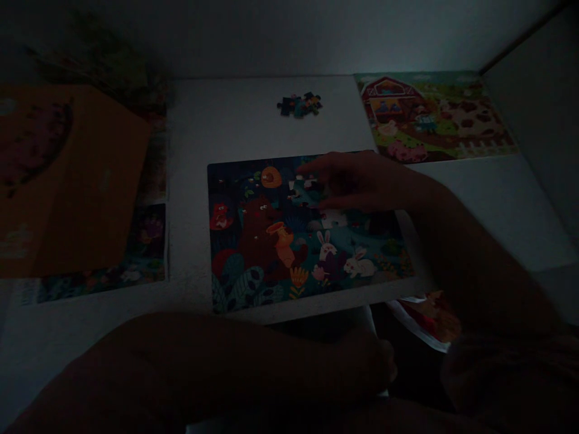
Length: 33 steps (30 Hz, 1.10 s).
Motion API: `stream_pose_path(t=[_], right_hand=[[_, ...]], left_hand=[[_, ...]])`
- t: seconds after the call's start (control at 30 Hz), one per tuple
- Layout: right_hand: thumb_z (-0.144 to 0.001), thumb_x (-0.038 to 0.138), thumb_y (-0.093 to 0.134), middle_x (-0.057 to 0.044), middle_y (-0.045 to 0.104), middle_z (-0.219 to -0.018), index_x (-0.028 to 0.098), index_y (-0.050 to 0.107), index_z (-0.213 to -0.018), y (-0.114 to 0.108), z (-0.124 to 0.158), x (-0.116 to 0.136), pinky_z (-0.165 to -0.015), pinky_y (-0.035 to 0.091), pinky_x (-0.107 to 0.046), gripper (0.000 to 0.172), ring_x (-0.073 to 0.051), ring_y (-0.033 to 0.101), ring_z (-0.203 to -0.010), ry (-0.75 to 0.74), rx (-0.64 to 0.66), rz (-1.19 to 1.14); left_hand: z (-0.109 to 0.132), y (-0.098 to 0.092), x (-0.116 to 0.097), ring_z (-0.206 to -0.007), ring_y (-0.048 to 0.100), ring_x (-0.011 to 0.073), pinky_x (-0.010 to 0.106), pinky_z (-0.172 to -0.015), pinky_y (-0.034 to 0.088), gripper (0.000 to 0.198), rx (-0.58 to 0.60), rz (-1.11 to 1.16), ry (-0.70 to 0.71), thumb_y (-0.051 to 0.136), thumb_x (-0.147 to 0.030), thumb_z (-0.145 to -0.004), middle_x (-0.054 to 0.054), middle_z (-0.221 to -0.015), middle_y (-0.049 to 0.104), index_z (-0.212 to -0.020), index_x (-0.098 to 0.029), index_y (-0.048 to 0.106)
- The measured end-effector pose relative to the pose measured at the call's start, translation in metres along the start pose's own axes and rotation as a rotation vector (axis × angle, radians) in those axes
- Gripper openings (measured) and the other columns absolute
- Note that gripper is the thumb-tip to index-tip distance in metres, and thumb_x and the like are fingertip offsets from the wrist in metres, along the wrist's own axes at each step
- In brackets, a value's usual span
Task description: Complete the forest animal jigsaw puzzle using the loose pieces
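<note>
Tbl (pixel 226 120): 1 bear puzzle (pixel 289 241), 1 pc pile (pixel 300 105), R hand (pixel 362 181) spread, L hand (pixel 371 360) unclear.

You're indoors, in dim light, and this looks like a home: a white table (pixel 226 120) against a pale wall (pixel 253 36), spread with children's things, a bear-and-rabbits jigsaw (pixel 260 235), a bright farmyard picture (pixel 434 117), a little heap of puzzle pieces (pixel 299 104). Which room you're in, the gloom hides.
</note>
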State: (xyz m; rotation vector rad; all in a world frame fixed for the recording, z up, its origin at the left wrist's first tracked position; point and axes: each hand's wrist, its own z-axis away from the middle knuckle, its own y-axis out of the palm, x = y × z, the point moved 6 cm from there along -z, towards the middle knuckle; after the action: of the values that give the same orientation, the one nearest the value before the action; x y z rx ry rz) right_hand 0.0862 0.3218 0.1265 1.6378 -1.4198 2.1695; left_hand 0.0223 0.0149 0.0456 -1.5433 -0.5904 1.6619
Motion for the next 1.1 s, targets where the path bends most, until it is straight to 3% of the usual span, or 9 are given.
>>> stream_pose_path(t=[0.17, 0.3, 0.4, 0.5, 0.7, 0.83, 0.97, 1.1], right_hand=[[-0.115, 0.063, 0.098, -0.003, 0.086, -0.120, 0.033, 0.078, -0.168, -0.003, -0.002, -0.004, -0.074, 0.057, -0.032, 0.064, -0.022, 0.074, -0.090, -0.039, -0.068, -0.101], [-0.116, 0.066, 0.098, -0.003, 0.086, -0.119, 0.031, 0.078, -0.155, -0.005, -0.007, -0.007, -0.071, 0.057, -0.031, 0.057, -0.021, 0.074, -0.089, -0.067, -0.119, -0.148], [-0.115, 0.068, 0.097, -0.003, 0.086, -0.114, 0.029, 0.080, -0.137, -0.007, -0.009, 0.000, -0.076, 0.058, -0.032, 0.048, -0.021, 0.074, -0.091, -0.087, -0.181, -0.143], [-0.118, 0.065, 0.094, -0.003, 0.085, -0.111, 0.028, 0.079, -0.124, -0.007, -0.008, 0.009, -0.081, 0.059, -0.035, 0.041, -0.022, 0.073, -0.095, -0.010, -0.191, -0.136], [-0.121, 0.063, 0.086, 0.000, 0.080, -0.099, 0.030, 0.082, -0.134, -0.003, -0.006, 0.010, -0.060, 0.046, -0.034, 0.036, -0.018, 0.062, -0.070, 0.099, -0.141, -0.125], [-0.123, 0.068, 0.082, -0.001, 0.082, -0.099, 0.031, 0.089, -0.137, -0.004, -0.007, 0.003, -0.066, 0.049, -0.034, 0.040, -0.020, 0.065, -0.075, 0.035, -0.151, -0.046], [-0.124, 0.070, 0.080, -0.004, 0.084, -0.102, 0.030, 0.091, -0.134, -0.007, -0.009, -0.003, -0.072, 0.054, -0.036, 0.043, -0.023, 0.069, -0.083, 0.010, -0.197, -0.001], [-0.121, 0.070, 0.086, -0.004, 0.087, -0.106, 0.026, 0.090, -0.137, -0.007, -0.010, -0.005, -0.077, 0.058, -0.035, 0.047, -0.023, 0.074, -0.088, -0.016, -0.182, -0.009]], left_hand=[[0.001, 0.005, -0.002, -0.059, 0.014, 0.0171, 0.034, -0.052, 0.023, 0.043, -0.030, -0.092, 0.020, 0.051, -0.007, -0.114, 0.009, -0.101, 0.072, -0.130, -0.017, 0.090], [0.000, 0.006, -0.001, -0.058, 0.003, 0.0165, 0.035, -0.047, 0.018, 0.033, -0.086, -0.100, 0.020, 0.064, -0.009, -0.112, 0.004, -0.090, 0.066, -0.125, -0.018, 0.092], [-0.002, 0.004, 0.000, -0.059, -0.003, 0.0163, 0.035, -0.046, 0.017, 0.027, -0.134, -0.072, 0.006, 0.068, -0.010, -0.111, 0.002, -0.086, 0.062, -0.118, -0.018, 0.093], [-0.003, 0.002, 0.001, -0.059, -0.002, 0.0160, 0.033, -0.045, 0.017, 0.031, -0.084, -0.070, -0.007, 0.064, -0.008, -0.112, 0.002, -0.085, 0.061, -0.120, -0.018, 0.093], [-0.001, -0.007, 0.001, -0.056, 0.003, 0.0137, 0.031, -0.045, 0.020, 0.034, -0.054, -0.037, 0.009, 0.060, -0.008, -0.113, 0.004, -0.088, 0.065, -0.122, -0.015, 0.092], [0.002, -0.008, 0.002, -0.056, 0.008, 0.0128, 0.031, -0.048, 0.026, 0.039, -0.046, 0.007, 0.004, 0.057, -0.004, -0.114, 0.008, -0.097, 0.075, -0.126, -0.012, 0.092], [0.003, -0.013, 0.001, -0.054, 0.030, 0.0136, 0.033, -0.051, 0.032, 0.040, -0.022, 0.006, 0.016, 0.056, -0.004, -0.113, 0.010, -0.100, 0.077, -0.130, -0.011, 0.092], [0.003, -0.017, 0.001, -0.058, 0.018, 0.0153, 0.033, -0.048, 0.027, 0.040, 0.014, 0.012, 0.015, 0.055, -0.004, -0.115, 0.010, -0.104, 0.078, -0.132, -0.010, 0.091]])
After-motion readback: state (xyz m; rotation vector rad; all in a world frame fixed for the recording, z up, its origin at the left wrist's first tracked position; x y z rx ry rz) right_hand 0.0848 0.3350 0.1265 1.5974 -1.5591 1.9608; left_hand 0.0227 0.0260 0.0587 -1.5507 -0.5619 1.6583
